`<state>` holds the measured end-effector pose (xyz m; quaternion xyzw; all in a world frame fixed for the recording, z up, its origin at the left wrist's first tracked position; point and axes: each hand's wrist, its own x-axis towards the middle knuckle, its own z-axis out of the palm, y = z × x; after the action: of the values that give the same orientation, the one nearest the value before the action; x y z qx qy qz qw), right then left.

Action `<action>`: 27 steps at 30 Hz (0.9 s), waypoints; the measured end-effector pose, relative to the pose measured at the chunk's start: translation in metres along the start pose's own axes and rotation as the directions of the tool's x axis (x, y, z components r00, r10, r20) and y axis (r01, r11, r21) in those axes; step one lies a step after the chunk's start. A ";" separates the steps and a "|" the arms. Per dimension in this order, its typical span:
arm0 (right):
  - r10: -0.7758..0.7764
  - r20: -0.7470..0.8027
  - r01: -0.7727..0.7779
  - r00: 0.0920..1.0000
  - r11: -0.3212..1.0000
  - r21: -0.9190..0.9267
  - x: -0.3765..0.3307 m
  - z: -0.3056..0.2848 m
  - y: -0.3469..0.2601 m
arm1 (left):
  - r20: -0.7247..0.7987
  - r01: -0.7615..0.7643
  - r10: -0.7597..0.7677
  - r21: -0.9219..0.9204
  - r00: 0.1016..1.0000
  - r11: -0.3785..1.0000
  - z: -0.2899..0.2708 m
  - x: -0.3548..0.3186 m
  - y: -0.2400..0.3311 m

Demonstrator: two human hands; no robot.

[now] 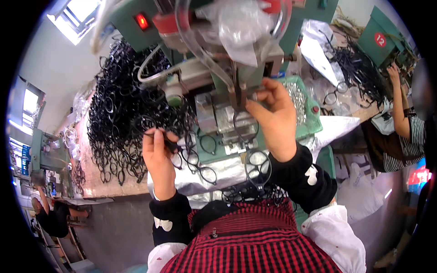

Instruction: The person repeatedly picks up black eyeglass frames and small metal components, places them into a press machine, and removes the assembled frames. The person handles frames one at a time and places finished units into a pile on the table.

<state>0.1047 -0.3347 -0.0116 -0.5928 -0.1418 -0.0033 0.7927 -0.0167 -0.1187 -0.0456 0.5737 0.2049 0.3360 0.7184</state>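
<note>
My left hand (158,157) is closed around dark eyeglass parts, its thumb and fingers pinched together at the edge of the pile. A black eyeglass frame (207,175) with round rims hangs just right of these fingers. At the green machine (296,41), my right hand (278,120) pinches one end of another black eyeglass frame (258,166) beside the metal tool head (237,95). One of that frame's rims lies over the metal fixture (225,119), the other extends toward me. The pinched end is partly hidden by my thumb.
A large heap of black eyeglass frames (120,113) covers the bench (88,177) on the left. Small metal parts (296,100) fill a green tray (314,116) at right. Clear hoses (200,50) loop over the machine. A co-worker's arm (399,102) shows far right.
</note>
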 end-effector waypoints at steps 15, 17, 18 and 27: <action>-0.157 0.108 0.186 0.982 0.911 -0.368 0.003 -0.044 -0.019 | 0.643 0.558 -0.528 0.182 0.555 0.809 0.084 -0.062 0.089; -0.376 -0.157 0.244 0.913 0.812 -0.530 0.020 -0.095 0.011 | 0.675 0.710 -0.641 0.243 0.366 0.661 0.095 -0.056 0.079; -0.321 -0.184 0.170 0.929 0.813 -0.556 0.020 -0.127 0.031 | 0.647 0.724 -0.658 0.231 0.385 0.650 0.102 -0.054 0.073; -0.287 0.114 0.160 0.951 0.144 -0.977 -0.014 -0.126 0.044 | 0.688 0.705 -0.610 0.200 0.393 0.680 0.091 -0.048 0.047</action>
<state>0.1270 -0.4425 -0.0889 -0.9315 -0.1534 -0.2396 0.2268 0.0001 -0.2105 0.0183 0.4809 0.1005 -0.2115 0.8449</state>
